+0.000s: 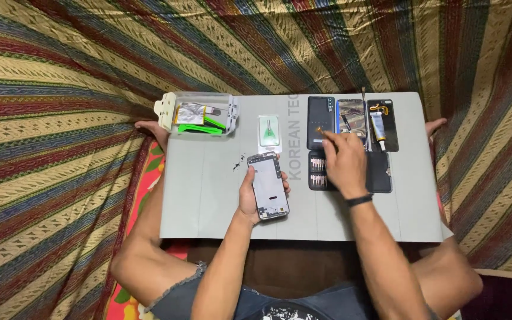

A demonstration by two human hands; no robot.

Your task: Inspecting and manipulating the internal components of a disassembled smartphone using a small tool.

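Left grip [249, 192] wraps the phone [268, 186], long axis pointing away from me, on the grey worktop [208, 195]. Right grip [344, 163] pinches what looks like a small screwdriver [321, 131] over the bit case [317, 172], just right of the phone.

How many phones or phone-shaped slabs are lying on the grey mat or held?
5: opened phone in the left hand; three slabs in a row at the mat's far edge; a dark one beside the right hand.
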